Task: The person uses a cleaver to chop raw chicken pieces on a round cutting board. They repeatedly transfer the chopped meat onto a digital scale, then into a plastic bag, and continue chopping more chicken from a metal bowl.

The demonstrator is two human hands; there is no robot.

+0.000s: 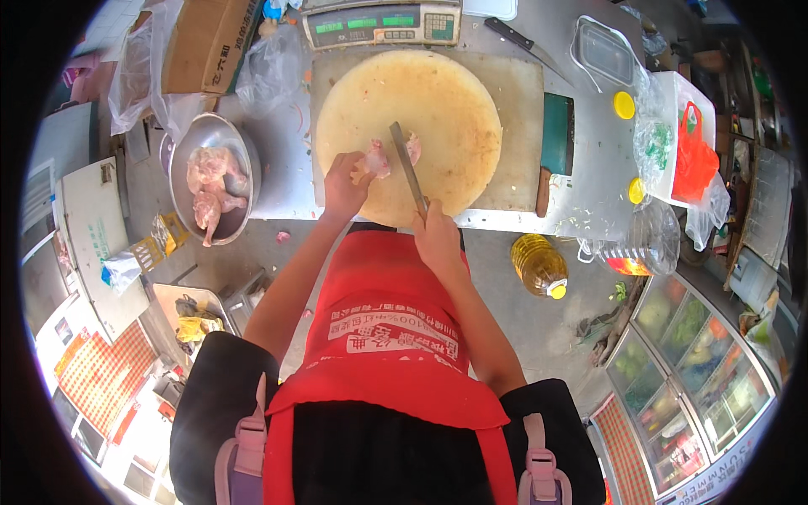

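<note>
My left hand point(346, 189) pinches a piece of raw, pale pink chicken point(377, 158) against a round, yellowish chopping block point(448, 95). In my right hand point(437, 233) is the handle of a cleaver point(407, 158), seen along its spine. Its blade stands on edge just right of the held piece. Beyond the blade lies a smaller chicken piece point(414, 147), partly hidden by it. To the left, a steel bowl point(252, 161) contains larger raw chicken parts point(214, 180) with skin on.
A digital scale point(382, 25) stands behind the block. Right of it lie a black-handled knife point(514, 35) and a wooden-handled cleaver point(558, 134). A cardboard box point(201, 47) is at back left. An oil bottle point(538, 265) stands on the floor, right of my apron point(385, 278).
</note>
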